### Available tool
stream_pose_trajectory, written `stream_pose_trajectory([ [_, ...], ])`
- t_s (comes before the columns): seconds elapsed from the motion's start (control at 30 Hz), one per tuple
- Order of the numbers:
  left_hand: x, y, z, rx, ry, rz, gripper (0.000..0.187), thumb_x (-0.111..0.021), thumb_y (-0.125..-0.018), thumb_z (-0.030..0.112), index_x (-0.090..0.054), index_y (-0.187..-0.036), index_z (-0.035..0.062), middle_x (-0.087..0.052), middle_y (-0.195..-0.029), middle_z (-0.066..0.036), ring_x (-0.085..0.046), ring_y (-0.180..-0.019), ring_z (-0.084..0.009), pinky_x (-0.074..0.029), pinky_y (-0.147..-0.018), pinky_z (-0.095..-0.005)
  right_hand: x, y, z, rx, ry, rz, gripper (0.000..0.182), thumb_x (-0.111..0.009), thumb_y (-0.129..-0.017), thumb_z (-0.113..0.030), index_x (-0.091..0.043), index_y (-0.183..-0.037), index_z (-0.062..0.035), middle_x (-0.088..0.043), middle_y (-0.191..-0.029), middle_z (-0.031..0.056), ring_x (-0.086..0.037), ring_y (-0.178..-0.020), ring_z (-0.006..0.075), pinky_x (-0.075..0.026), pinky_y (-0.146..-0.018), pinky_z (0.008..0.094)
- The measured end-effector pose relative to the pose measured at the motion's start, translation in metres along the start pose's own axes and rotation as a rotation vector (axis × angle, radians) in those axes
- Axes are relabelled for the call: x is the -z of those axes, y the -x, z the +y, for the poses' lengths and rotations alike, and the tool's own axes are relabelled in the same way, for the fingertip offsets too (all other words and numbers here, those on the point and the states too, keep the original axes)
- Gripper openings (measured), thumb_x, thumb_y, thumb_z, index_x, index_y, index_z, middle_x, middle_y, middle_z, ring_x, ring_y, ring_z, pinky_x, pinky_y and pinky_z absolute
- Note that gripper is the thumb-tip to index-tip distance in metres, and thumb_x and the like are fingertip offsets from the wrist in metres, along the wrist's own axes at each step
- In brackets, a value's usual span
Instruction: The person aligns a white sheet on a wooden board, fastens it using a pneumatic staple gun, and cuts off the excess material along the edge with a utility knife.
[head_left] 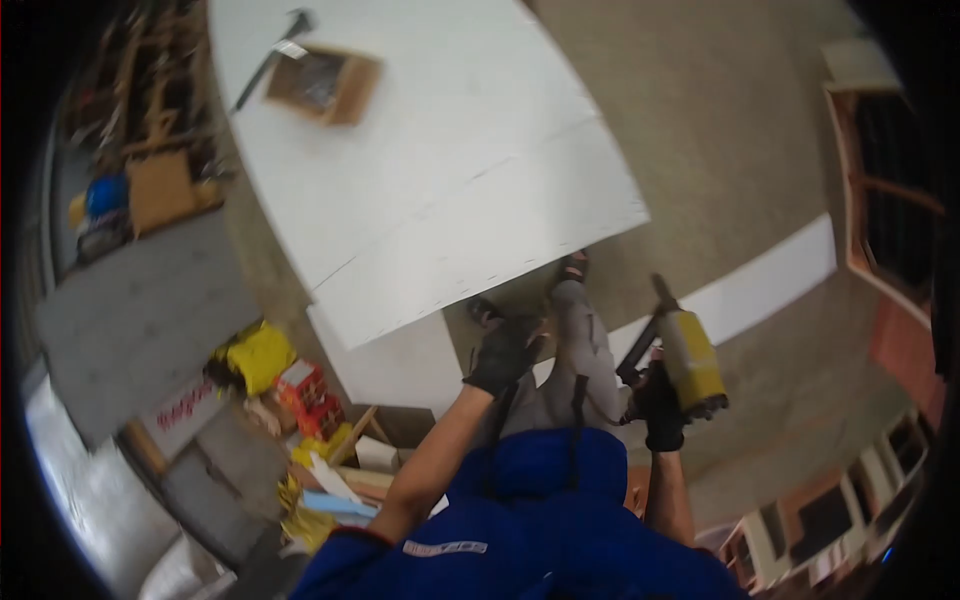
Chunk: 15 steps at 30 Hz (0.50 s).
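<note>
My right hand, in a dark fingerless glove, is closed around the handle of a yellow and grey nail gun, held out beside my right leg. My left hand, gloved alike, hangs in front of my left thigh with its fingers loosely apart and nothing visible in them. Ahead of my feet lies a large white panel with a row of small marks along its near edge. On its far part rest a hammer and a small wooden box whose contents are blurred.
A white strip lies on the floor to the right. Wooden frames with dark openings stand at the far right. On the left are a yellow bag, red boxes, wood offcuts and a grey sheet.
</note>
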<state>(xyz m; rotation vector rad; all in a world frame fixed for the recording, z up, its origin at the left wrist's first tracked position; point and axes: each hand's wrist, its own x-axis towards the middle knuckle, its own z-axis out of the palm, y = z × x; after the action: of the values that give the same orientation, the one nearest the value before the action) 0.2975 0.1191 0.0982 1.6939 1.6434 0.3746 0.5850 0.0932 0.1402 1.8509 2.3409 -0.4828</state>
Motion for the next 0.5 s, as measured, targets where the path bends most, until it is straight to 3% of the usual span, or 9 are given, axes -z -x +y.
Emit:
stream_pose_trajectory([
  [0.03, 0.005, 0.007, -0.004, -0.073, -0.017, 0.054, 0.03, -0.065, -0.084, 0.019, -0.064, -0.112, 0.0092, -0.062, -0.111, -0.01, -0.059, -0.102, -0.0285, -0.045, -0.09, -0.039, 0.014, -0.011, -0.005, 0.114, 0.184, 0.203, 0.027, -0.049, -0.095, -0.015, -0.057, -0.117, -0.0012, -0.063, -0.085, 0.0048, -0.062, -0.071, 0.0196, -0.05, -0.064, 0.0353],
  [0.07, 0.015, 0.012, -0.003, -0.046, -0.042, 0.09, 0.03, -0.065, -0.084, 0.019, -0.064, -0.112, 0.0092, -0.062, -0.111, -0.01, -0.059, -0.102, -0.0285, -0.045, -0.09, -0.039, -0.009, -0.004, -0.007, -0.271, -0.616, 0.319, 0.024, -0.055, -0.096, -0.026, -0.063, -0.097, -0.0032, -0.06, -0.071, 0.004, -0.058, -0.06, 0.0142, -0.046, -0.055, 0.0287],
  [0.1, 0.027, 0.016, 0.0, 0.013, -0.042, 0.144, 0.034, -0.065, -0.083, 0.017, -0.062, -0.115, 0.008, -0.059, -0.115, -0.012, -0.057, -0.106, -0.0298, -0.044, -0.092, -0.04, -0.024, 0.001, -0.001, -0.522, -1.033, 0.368, 0.029, -0.059, -0.095, -0.031, -0.062, -0.082, -0.0059, -0.056, -0.063, 0.0024, -0.053, -0.054, 0.01, -0.041, -0.049, 0.024],
  [0.13, 0.039, 0.022, 0.0, 0.066, -0.039, 0.2, 0.037, -0.066, -0.082, 0.015, -0.06, -0.118, 0.0069, -0.056, -0.119, -0.014, -0.054, -0.11, -0.0312, -0.044, -0.093, -0.0411, 0.043, -0.025, -0.021, -0.832, -1.351, 0.097, 0.026, -0.059, -0.095, -0.028, -0.061, -0.081, -0.0062, -0.056, -0.064, 0.002, -0.052, -0.054, 0.0094, -0.04, -0.048, 0.0241],
  [0.23, 0.06, 0.055, -0.038, 0.051, -0.174, 0.342, 0.042, -0.065, -0.081, 0.01, -0.056, -0.122, 0.0053, -0.052, -0.122, -0.017, -0.05, -0.114, -0.0342, -0.042, -0.095, -0.0465, 0.044, -0.031, -0.034, -0.712, -1.603, 0.308, 0.027, -0.061, -0.094, -0.031, -0.06, -0.096, -0.0043, -0.047, -0.058, -0.0003, -0.047, -0.05, 0.0098, -0.037, -0.048, 0.0246],
  [0.33, 0.051, 0.104, -0.104, 0.041, -0.215, 0.436, 0.046, -0.066, -0.077, 0.008, -0.055, -0.122, 0.0075, -0.057, -0.117, -0.015, -0.052, -0.11, -0.0337, -0.044, -0.094, -0.0468, 0.077, -0.045, -0.07, -0.754, -1.8, 0.287, 0.028, -0.06, -0.094, -0.031, -0.058, -0.103, -0.0047, -0.043, -0.058, -0.0015, -0.044, -0.051, 0.0105, -0.035, -0.048, 0.0256],
  [0.4, 0.053, 0.142, -0.135, 0.327, 0.121, 0.024, 0.05, -0.067, -0.074, 0.005, -0.055, -0.123, 0.0112, -0.061, -0.113, -0.012, -0.055, -0.107, -0.0334, -0.045, -0.094, -0.0425, 0.087, -0.043, -0.089, -0.751, -2.003, 0.224, 0.03, -0.058, -0.095, -0.033, -0.056, -0.107, -0.006, -0.041, -0.058, -0.0018, -0.043, -0.052, 0.011, -0.035, -0.049, 0.0266],
  [0.43, 0.063, 0.161, -0.138, 0.308, 0.135, 0.05, 0.05, -0.067, -0.074, 0.005, -0.055, -0.123, 0.0112, -0.061, -0.113, -0.012, -0.055, -0.107, -0.0334, -0.045, -0.094, -0.0425, 0.087, -0.037, -0.096, -0.569, -2.129, 0.043, 0.029, -0.054, -0.096, -0.035, -0.053, -0.112, -0.01, -0.045, -0.066, 0.0, -0.046, -0.059, 0.0139, -0.04, -0.058, 0.0306],
  [0.5, 0.091, 0.194, -0.143, 0.105, 0.303, 0.046, 0.048, -0.064, -0.076, 0.008, -0.055, -0.123, 0.0142, -0.062, -0.113, -0.009, -0.057, -0.109, -0.0325, -0.045, -0.095, -0.0381, 0.094, -0.034, -0.147, -0.467, -2.285, -0.058, 0.027, -0.049, -0.098, -0.035, -0.054, -0.109, -0.0115, -0.044, -0.067, 0.0003, -0.046, -0.06, 0.014, -0.041, -0.061, 0.0302],
])
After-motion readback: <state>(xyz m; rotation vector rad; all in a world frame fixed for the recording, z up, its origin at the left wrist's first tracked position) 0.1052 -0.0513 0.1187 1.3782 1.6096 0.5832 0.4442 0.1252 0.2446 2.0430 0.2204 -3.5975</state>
